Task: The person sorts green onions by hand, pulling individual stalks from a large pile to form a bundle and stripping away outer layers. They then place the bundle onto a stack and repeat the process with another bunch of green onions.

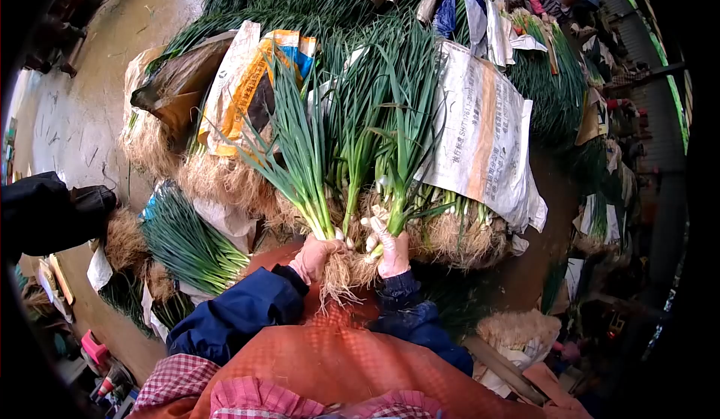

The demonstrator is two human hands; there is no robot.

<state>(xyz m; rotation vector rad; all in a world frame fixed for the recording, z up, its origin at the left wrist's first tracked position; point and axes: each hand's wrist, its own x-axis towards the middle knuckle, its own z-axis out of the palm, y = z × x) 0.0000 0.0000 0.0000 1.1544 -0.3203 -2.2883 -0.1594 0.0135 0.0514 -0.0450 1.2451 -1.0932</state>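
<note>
My left hand [315, 260] is closed around the white ends of a bunch of green onions [301, 175], whose pale roots [336, 278] hang below my fingers. Beside it, my right hand [394, 258] grips more green onions [409, 138] near the bulbs, with whitish wrapping on its fingers. The leaves of both bunches fan upward and away from me over the pile. Between my hands, roots and white bulbs from the two sides meet close together over my orange apron [330, 359].
A white printed sack [480, 123] covers onions at the right, and a yellow-and-white sack [244, 96] lies over bundles at the left. A trimmed green onion bundle [191, 231] rests at lower left. A person [559, 3] crouches far right among more piles. Wet floor [82, 119] shows at left.
</note>
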